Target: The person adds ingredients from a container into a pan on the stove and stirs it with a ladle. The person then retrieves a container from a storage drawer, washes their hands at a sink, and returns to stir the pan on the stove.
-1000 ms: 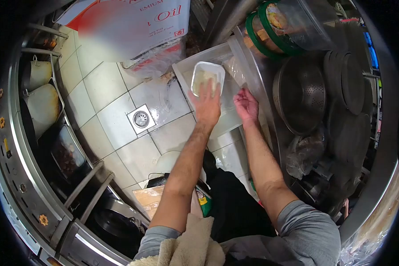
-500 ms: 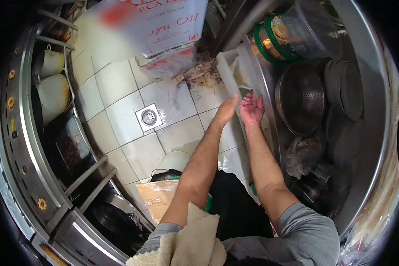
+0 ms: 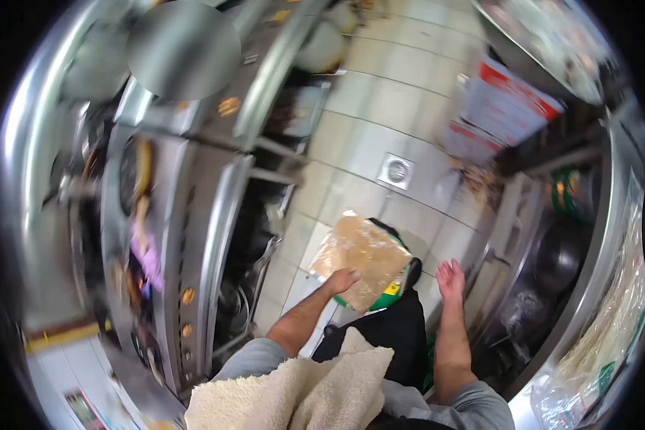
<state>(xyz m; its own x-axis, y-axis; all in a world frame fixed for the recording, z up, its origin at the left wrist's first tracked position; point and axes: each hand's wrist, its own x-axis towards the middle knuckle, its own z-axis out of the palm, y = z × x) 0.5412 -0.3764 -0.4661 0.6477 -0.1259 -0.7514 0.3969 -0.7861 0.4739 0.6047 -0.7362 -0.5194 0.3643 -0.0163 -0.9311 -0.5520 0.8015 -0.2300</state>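
My left hand (image 3: 342, 279) is at the near-left edge of a brown cardboard sheet (image 3: 370, 251) partly wrapped in clear plastic. Its thumb side lies on top and the other fingers are mostly hidden, so the hand looks closed on that edge. Under the sheet shows the green rim of a round tub (image 3: 384, 302) with a yellow label, close to my dark-clothed leg. My right hand (image 3: 450, 279) is raised palm up, fingers spread, holding nothing, left of the steel shelf unit. A cream towel (image 3: 294, 390) hangs in front of my chest.
On the left runs a steel cooking range (image 3: 193, 236) with orange knobs and a lit flame. A floor drain (image 3: 395, 171) sits in the tiles ahead. Beyond it stands a red-and-white oil box (image 3: 505, 107). Right, a steel counter (image 3: 588, 236) has pans below and a plastic bag (image 3: 609, 308) on top.
The view has swung left and backed away. Both hands have left the white bin by the right shelf; the left has come to the cardboard, while the right hangs apart with spread fingers.
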